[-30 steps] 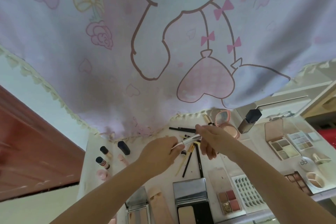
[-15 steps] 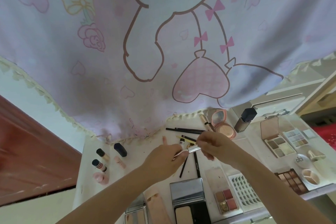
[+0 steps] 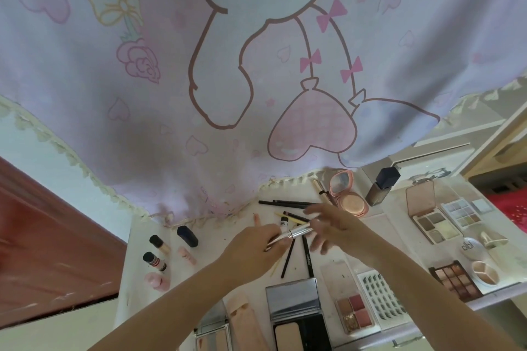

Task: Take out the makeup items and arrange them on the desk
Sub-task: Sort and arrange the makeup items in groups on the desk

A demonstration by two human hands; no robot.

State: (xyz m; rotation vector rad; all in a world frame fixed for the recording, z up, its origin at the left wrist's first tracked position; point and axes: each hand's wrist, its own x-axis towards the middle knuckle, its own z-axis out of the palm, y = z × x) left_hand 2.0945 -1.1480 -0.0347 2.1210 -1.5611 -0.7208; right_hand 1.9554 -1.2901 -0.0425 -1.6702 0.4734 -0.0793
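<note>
My left hand (image 3: 253,248) grips one end of a slim silver makeup tube (image 3: 296,231) above the middle of the white desk (image 3: 137,253). My right hand (image 3: 328,225) hovers at the tube's other end with fingers spread and blurred; whether it touches the tube is unclear. Under the hands lie several black and yellow pencils (image 3: 288,259). More black pencils (image 3: 285,203) lie further back.
Small bottles (image 3: 155,261) and a navy tube (image 3: 187,236) sit at the left. A pink compact (image 3: 346,195), a foundation bottle (image 3: 382,186) and eyeshadow palettes (image 3: 436,222) lie right. Open palettes (image 3: 296,313) and a lash tray (image 3: 379,296) line the front edge. A cartoon-print cloth (image 3: 256,65) hangs behind.
My right hand has let go of the silver tube and opened its fingers. The left hand still holds the tube in nearly the same spot.
</note>
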